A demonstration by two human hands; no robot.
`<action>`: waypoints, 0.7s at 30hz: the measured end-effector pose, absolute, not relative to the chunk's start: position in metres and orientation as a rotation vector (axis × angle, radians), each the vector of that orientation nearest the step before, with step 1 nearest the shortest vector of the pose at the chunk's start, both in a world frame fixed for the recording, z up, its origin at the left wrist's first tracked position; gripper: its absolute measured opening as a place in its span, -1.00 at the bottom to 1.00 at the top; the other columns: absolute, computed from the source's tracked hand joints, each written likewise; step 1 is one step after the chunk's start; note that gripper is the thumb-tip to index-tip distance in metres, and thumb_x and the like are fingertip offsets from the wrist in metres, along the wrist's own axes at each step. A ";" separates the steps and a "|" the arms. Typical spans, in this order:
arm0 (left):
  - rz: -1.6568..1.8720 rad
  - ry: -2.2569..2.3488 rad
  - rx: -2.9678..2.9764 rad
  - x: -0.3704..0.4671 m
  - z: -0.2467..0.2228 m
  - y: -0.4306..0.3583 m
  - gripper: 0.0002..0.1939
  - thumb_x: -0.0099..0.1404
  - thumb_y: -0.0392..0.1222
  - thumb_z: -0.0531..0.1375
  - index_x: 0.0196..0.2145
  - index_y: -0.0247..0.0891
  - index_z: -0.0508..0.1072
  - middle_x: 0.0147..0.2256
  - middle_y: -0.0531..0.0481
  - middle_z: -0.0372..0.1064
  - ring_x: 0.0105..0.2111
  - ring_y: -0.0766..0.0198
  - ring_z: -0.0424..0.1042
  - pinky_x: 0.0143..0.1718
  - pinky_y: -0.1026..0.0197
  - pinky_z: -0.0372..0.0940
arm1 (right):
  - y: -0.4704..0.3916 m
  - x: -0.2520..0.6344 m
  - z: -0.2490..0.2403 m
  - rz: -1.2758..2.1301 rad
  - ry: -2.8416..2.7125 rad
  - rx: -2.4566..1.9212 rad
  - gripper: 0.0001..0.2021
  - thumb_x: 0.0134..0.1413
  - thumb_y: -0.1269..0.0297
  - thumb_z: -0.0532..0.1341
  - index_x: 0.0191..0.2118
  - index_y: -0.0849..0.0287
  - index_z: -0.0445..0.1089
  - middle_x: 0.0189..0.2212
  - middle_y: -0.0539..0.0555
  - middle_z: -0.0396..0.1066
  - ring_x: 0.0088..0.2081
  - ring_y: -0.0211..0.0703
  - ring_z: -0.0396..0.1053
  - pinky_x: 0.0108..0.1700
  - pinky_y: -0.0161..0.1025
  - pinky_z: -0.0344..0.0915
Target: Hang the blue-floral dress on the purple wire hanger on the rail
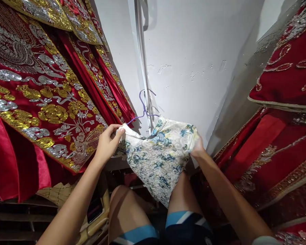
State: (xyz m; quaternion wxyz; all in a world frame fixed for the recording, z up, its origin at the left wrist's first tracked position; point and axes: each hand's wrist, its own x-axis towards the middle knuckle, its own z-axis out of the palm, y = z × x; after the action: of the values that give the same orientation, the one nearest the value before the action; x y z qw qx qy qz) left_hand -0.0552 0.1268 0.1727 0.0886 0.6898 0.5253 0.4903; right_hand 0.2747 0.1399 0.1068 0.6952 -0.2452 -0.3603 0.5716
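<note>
A small cream garment with blue and green floral print hangs on a purple wire hanger in front of me. My left hand pinches the garment's left shoulder, where the hanger's arm comes out. At the garment's right shoulder, my right hand grips the cloth, its fingers partly hidden behind the fabric. The garment hangs down over my knees.
Red robes with gold and silver embroidery hang close on the left. More red embroidered cloth fills the right side. A white wall with a vertical rail stands straight ahead. A dark phone lies low on the left.
</note>
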 end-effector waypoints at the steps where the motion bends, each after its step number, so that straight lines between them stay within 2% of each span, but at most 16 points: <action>1: 1.435 1.572 2.063 -0.055 0.174 0.125 -0.62 0.32 0.11 0.19 -0.10 -0.24 0.50 -0.23 -0.02 0.50 -0.28 0.20 0.42 -0.25 0.24 0.23 | 0.139 0.280 0.108 1.281 -0.764 -0.529 -0.59 0.13 -0.16 0.25 -0.23 0.12 0.50 -0.33 0.10 0.54 -0.14 0.06 0.52 -0.15 -0.02 0.52; 3: 1.428 1.584 2.089 -0.051 0.178 0.126 -0.64 0.30 0.10 0.22 -0.15 -0.23 0.52 -0.24 -0.01 0.50 -0.28 0.21 0.41 -0.25 0.24 0.23 | 0.138 0.289 0.120 1.270 -0.712 -0.487 -0.61 0.02 -0.17 0.31 -0.39 0.09 0.45 -0.50 0.04 0.48 -0.18 0.08 0.55 -0.16 -0.04 0.53; 5: 1.461 1.606 2.088 -0.046 0.184 0.131 -0.65 0.28 0.10 0.22 -0.19 -0.24 0.51 -0.29 0.02 0.49 -0.33 0.23 0.39 -0.29 0.26 0.21 | 0.136 0.292 0.144 1.229 -0.741 -0.449 -0.65 -0.01 -0.09 0.35 -0.46 0.08 0.39 -0.56 0.00 0.43 -0.20 0.04 0.56 -0.13 -0.07 0.53; 7: 1.512 1.661 2.058 -0.041 0.189 0.140 -0.66 0.28 0.11 0.22 -0.26 -0.26 0.49 -0.38 0.05 0.43 -0.40 0.27 0.33 -0.36 0.27 0.15 | 0.129 0.286 0.172 1.188 -0.841 -0.423 -0.67 0.04 -0.09 0.32 -0.44 0.07 0.40 -0.52 0.00 0.45 -0.19 0.01 0.56 -0.10 -0.09 0.51; 10: 1.577 1.774 1.976 -0.040 0.189 0.155 -0.62 0.30 0.12 0.17 -0.45 -0.26 0.39 -0.53 0.10 0.24 -0.49 0.32 0.19 -0.45 0.27 0.03 | 0.107 0.264 0.194 1.200 -1.030 -0.380 -0.57 0.13 -0.25 0.18 -0.29 0.04 0.48 -0.40 0.04 0.52 -0.16 -0.02 0.55 -0.09 -0.10 0.50; 12: 1.612 1.768 1.927 -0.042 0.182 0.161 -0.54 0.35 0.15 0.10 -0.56 -0.23 0.24 -0.59 0.12 0.10 -0.52 0.34 0.10 -0.47 0.26 -0.02 | 0.088 0.250 0.188 1.293 -1.200 -0.351 -0.50 0.07 -0.31 0.19 -0.23 0.04 0.51 -0.37 0.05 0.53 -0.17 -0.01 0.54 -0.12 -0.10 0.49; 15: 1.659 1.698 1.939 -0.044 0.161 0.162 -0.51 0.40 0.14 0.02 -0.57 -0.20 0.09 -0.58 0.13 0.02 -0.52 0.33 0.06 -0.46 0.25 -0.04 | 0.067 0.241 0.159 1.471 -1.597 -0.352 -0.44 -0.08 -0.29 0.33 -0.15 0.09 0.53 -0.31 0.10 0.55 -0.15 0.05 0.52 -0.09 -0.09 0.47; 18: 1.748 1.737 1.956 -0.045 0.138 0.157 -0.54 0.44 0.10 -0.02 -0.54 -0.19 0.07 -0.57 0.13 0.02 -0.50 0.32 0.09 -0.44 0.24 -0.03 | 0.063 0.249 0.138 1.507 -1.839 -0.395 -0.40 -0.09 -0.27 0.35 -0.07 0.10 0.54 -0.23 0.14 0.55 -0.06 0.11 0.48 0.00 -0.06 0.42; 21: 1.815 1.734 1.868 -0.042 0.118 0.155 -0.55 0.50 0.07 -0.14 -0.49 -0.19 0.12 -0.52 0.09 0.10 -0.46 0.29 0.17 -0.39 0.24 0.07 | 0.065 0.258 0.139 1.582 -1.946 -0.223 -0.35 -0.10 -0.31 0.33 -0.03 0.10 0.55 -0.09 0.17 0.55 0.04 0.19 0.45 0.09 0.01 0.36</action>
State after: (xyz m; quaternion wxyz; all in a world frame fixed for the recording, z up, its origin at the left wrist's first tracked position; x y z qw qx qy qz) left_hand -0.0415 0.1545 0.1182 0.0064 0.5969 0.5542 0.5801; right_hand 0.2578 0.0645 0.1386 0.3068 -0.0843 -0.7357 0.5979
